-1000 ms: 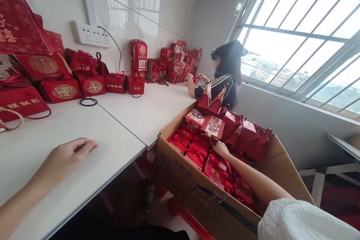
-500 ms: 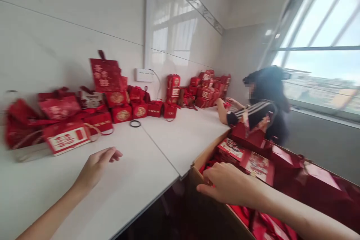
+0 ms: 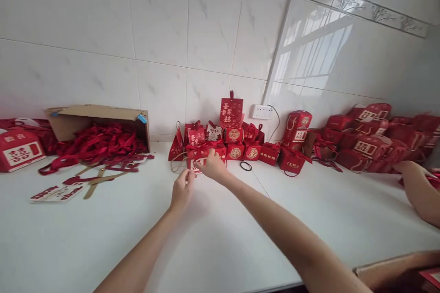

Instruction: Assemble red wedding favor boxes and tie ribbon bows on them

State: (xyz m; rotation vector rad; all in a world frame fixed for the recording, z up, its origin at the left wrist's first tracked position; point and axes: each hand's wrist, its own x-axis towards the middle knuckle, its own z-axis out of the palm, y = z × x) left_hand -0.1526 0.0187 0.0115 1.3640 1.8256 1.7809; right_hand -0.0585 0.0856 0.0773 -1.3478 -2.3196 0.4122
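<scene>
On the white table [image 3: 220, 238], both of my hands reach to a small red gift box [image 3: 196, 155] with a white label, at the front of a stack of red gift boxes [image 3: 237, 144] against the tiled wall. My right hand [image 3: 213, 167] lies on the box's right side with its fingers curled round it. Just in front of the box, my left hand [image 3: 182, 187] has its fingertips pinched together at the box's near edge, by a gold cord loop [image 3: 176, 163]. What the left fingers hold is hidden.
A cardboard box [image 3: 98, 116] lies on its side at the left, spilling red ribbons [image 3: 92, 146]. Flat red-and-white cards [image 3: 55, 192] and gold strips [image 3: 99, 178] lie nearby. A black ring [image 3: 245, 165] sits right of the stack. Another person's arm [image 3: 417, 190] rests at right, by more red boxes [image 3: 367, 142].
The view has swung left from the cardboard carton to the wall. My right hand left the carton and both hands moved forward to the labelled red box.
</scene>
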